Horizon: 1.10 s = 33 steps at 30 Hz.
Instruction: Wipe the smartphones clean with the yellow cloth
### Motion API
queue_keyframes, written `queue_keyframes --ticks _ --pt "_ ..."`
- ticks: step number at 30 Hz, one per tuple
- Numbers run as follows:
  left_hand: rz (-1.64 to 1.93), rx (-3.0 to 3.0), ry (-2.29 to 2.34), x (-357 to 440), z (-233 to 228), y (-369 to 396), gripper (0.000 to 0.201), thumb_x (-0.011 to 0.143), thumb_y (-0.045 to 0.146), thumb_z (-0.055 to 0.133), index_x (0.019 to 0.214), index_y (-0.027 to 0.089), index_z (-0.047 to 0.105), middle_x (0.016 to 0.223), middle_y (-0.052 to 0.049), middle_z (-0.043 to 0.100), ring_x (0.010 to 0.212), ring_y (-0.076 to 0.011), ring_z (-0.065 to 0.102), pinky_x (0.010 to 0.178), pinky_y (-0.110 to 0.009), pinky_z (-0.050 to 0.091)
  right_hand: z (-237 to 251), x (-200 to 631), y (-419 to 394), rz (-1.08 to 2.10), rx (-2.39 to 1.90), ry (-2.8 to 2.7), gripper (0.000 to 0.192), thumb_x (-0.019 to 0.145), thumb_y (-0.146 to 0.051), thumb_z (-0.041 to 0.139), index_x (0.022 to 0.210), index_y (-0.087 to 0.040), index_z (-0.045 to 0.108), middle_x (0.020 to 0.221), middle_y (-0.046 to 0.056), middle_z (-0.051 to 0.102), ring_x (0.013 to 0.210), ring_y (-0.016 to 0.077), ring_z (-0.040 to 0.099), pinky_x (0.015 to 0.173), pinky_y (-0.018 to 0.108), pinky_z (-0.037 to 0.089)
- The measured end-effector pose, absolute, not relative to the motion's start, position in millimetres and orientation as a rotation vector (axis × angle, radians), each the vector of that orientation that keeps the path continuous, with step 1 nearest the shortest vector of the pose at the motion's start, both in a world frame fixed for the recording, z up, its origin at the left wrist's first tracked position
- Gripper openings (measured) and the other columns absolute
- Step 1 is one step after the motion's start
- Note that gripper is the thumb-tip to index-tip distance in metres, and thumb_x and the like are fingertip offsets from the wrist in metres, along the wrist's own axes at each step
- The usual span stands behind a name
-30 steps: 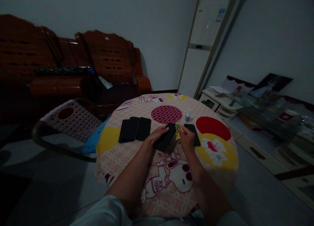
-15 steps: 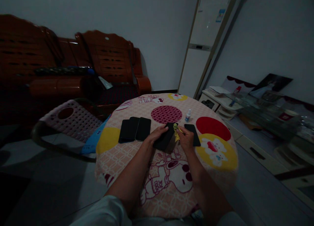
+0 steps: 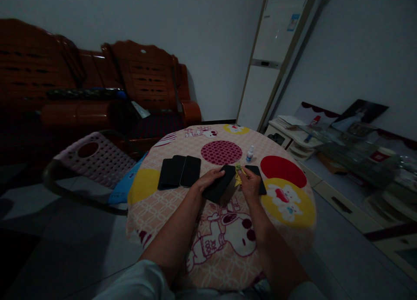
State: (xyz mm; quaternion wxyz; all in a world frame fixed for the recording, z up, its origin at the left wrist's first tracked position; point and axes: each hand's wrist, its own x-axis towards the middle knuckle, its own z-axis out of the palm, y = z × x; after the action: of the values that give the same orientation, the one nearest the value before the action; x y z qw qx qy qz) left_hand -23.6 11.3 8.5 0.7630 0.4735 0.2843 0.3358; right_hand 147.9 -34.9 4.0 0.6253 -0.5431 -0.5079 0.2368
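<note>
My left hand [image 3: 208, 180] grips a dark phone [image 3: 220, 188], tilted up off the tabletop [image 3: 202, 230], with my thumb on its upper edge. My right hand [image 3: 250, 185] is closed on a small yellow cloth [image 3: 238, 178], pressed against the phone's far end. Another phone [image 3: 257, 177] lies flat just beyond my right hand, and a small bottle [image 3: 249, 153] stands farther off. Three more phones [image 3: 179, 171] lie side by side to the left of my left hand.

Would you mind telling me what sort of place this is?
Probably a home living room: a carved red-brown wooden sofa, a tall white floor-standing air conditioner, and a round table with a cartoon-print cloth.
</note>
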Motion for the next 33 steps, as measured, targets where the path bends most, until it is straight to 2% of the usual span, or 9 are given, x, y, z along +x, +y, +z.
queue_keyframes --ticks 12,20,28,33 --pt "0.712 1.056 0.542 -24.8 6.3 13.8 0.05 0.07 0.037 0.075 0.112 0.013 0.063 0.097 -0.009 0.071 0.075 -0.0164 0.065 0.074 -0.025 0.046 6.7 147.2 -35.7 0.52 -1.262 -1.117 0.039 0.076 -0.041 0.062 0.102 -0.015 0.073 0.084 0.005 0.074 0.069 0.0196 0.065 0.06 0.027 0.052" --pt "0.804 0.865 0.655 -22.9 2.5 12.4 0.04 0.068 0.036 0.076 0.099 0.013 0.065 0.081 -0.005 0.071 0.069 -0.0166 0.064 0.071 -0.026 0.047 9.8 132.0 -40.5 0.604 -1.194 -1.223 0.032 0.074 -0.038 0.065 0.096 -0.016 0.075 0.092 0.006 0.075 0.083 0.0231 0.069 0.072 0.031 0.055" --pt "0.884 0.759 0.773 -25.0 6.2 13.6 0.018 0.073 0.028 0.07 0.083 0.013 0.065 0.064 -0.002 0.067 0.053 -0.0126 0.059 0.058 -0.022 0.045 14.6 120.3 -49.2 0.718 -1.114 -1.333 0.028 0.075 -0.034 0.066 0.097 -0.019 0.075 0.092 0.004 0.075 0.081 0.0221 0.069 0.07 0.031 0.055" --pt "0.918 0.668 0.857 -25.6 -0.2 20.4 0.017 0.075 0.029 0.068 0.076 0.014 0.062 0.058 -0.001 0.063 0.047 -0.0114 0.056 0.051 -0.021 0.043 17.3 113.3 -54.6 0.81 -1.075 -1.365 0.025 0.073 -0.033 0.068 0.093 -0.02 0.076 0.088 0.004 0.075 0.077 0.0216 0.069 0.068 0.03 0.054"
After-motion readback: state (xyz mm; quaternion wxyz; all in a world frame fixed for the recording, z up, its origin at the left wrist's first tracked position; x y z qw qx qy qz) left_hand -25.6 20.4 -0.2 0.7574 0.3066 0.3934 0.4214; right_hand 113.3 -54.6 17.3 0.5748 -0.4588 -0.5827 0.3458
